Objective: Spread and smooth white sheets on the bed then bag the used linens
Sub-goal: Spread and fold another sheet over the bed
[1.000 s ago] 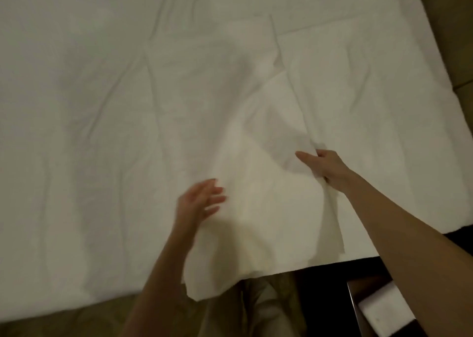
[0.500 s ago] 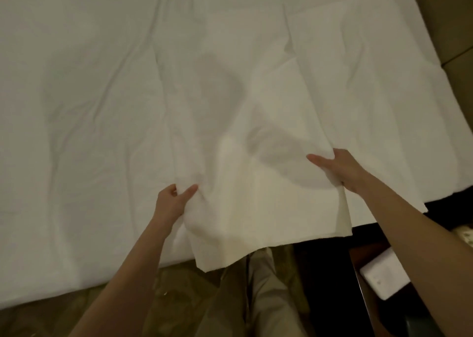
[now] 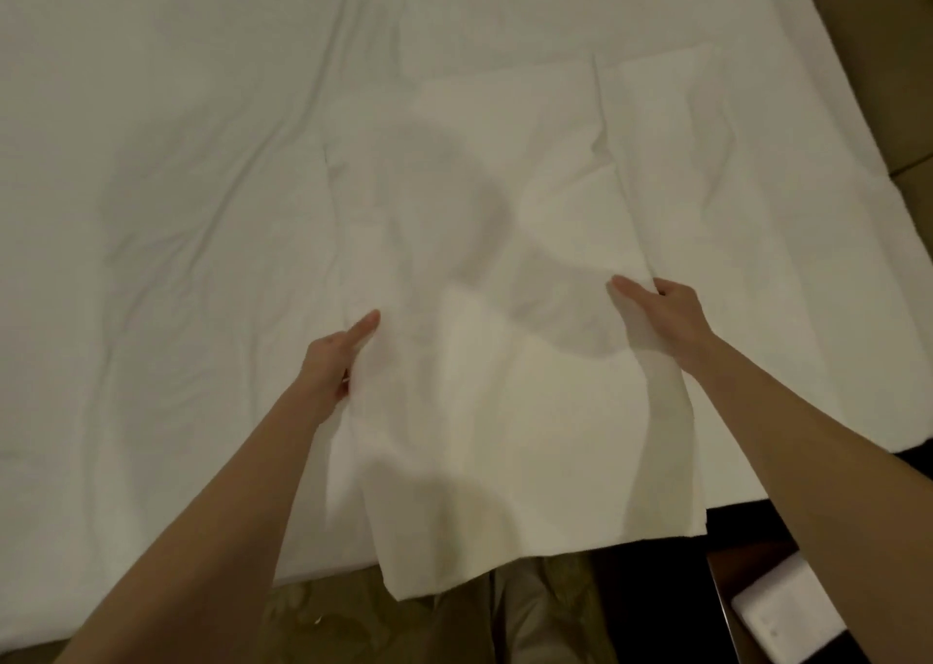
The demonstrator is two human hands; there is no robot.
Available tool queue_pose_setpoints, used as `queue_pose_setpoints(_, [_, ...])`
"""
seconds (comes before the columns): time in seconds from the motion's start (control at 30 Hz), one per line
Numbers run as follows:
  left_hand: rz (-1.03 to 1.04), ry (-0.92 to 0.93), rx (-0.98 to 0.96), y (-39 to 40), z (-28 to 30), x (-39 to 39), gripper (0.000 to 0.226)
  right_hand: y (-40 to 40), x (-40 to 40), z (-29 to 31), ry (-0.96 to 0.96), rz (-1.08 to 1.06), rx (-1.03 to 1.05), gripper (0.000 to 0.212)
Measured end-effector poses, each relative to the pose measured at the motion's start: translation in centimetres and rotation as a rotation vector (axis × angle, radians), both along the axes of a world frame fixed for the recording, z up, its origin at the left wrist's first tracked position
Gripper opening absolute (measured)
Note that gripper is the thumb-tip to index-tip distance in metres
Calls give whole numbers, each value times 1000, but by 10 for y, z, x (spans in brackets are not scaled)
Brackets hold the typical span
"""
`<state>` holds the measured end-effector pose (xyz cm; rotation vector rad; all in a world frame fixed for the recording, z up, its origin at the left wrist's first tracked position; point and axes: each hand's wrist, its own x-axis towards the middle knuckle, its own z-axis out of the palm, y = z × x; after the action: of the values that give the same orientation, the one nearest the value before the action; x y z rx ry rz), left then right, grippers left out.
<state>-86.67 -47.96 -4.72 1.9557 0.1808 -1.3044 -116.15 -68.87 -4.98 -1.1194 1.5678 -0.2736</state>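
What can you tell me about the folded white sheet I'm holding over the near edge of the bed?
The folded white sheet is plain, soft cloth, creased and partly unfolded. It lies on the bed, which already wears a wrinkled white cover, and its near end hangs past the mattress edge. A further panel spreads to the right. The left hand grips its left edge; the right hand grips its right edge, thumbs on top.

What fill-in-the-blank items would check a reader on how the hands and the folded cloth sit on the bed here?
1. Both hands grip the folded ____ cloth.
2. The left hand holds the cloth's ____ edge.
3. The cloth's near end hangs over the ____ of the bed.
4. The right hand grips with its ____ on top.

Missing words: white; left; edge; thumb
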Motion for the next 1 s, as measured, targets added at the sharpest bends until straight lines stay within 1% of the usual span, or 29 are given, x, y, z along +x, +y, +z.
queue_pose_setpoints(0.03, [12, -43, 7, -10, -4, 5, 89, -10, 9, -1, -19, -13, -17, 31])
queue_pose_setpoints(0.07, [14, -85, 7, -21, -5, 10, 93, -21, 20, -1, -35, -21, -30, 31])
queue_pose_setpoints(0.13, [17, -149, 2, -44, -5, 17, 90, -44, 39, 0, -62, -12, -53, 26])
queue_pose_setpoints(0.17, [26, -182, -12, -56, -7, 21, 81, -57, 49, -1, -63, -4, -68, 23])
queue_pose_setpoints(0.23, [32, -263, -31, -74, -6, 31, 50, -79, 66, -2, -49, 7, -126, 18])
queue_pose_setpoints(0.27, [38, -304, -62, -81, -5, 36, 39, -88, 73, -3, -42, 15, -168, 15])
queue_pose_setpoints(0.3, [50, -325, -99, -84, -6, 40, 34, -96, 77, -5, -33, 30, -212, 12])
queue_pose_setpoints(0.4, [83, -350, -159, -78, -9, 46, 34, -100, 71, -15, -73, 35, -280, 9])
queue_pose_setpoints(0.47, [55, -381, -133, -74, -20, 43, 33, -98, 64, -26, -94, 30, -264, 10])
queue_pose_setpoints(0.5, [45, -388, -110, -73, -25, 40, 31, -98, 62, -32, -70, 38, -259, 10])
queue_pose_setpoints(0.6, [84, -312, -75, -76, -33, 40, 28, -106, 62, -38, -49, 19, -218, 12])
queue_pose_setpoints(0.67, [96, -227, -30, -72, -35, 43, 34, -109, 64, -37, -32, 25, -210, 17])
queue_pose_setpoints(0.8, [42, -107, 15, -53, -35, 40, 48, -95, 78, -33, 144, -18, -356, 40])
queue_pose_setpoints(0.87, [8, -71, 2, -47, -31, 34, 59, -81, 87, -29, 193, -18, -450, 52])
queue_pose_setpoints(0.9, [3, -60, -5, -46, -31, 33, 62, -67, 94, -23, 194, 11, -504, 54])
queue_pose_setpoints(0.97, [10, -37, -21, -45, -30, 34, 51, -24, 109, -18, 139, 96, -569, 56])
queue_pose_setpoints(1.0, [19, -21, -25, -45, -30, 36, 46, 4, 116, -18, 117, 170, -550, 61])
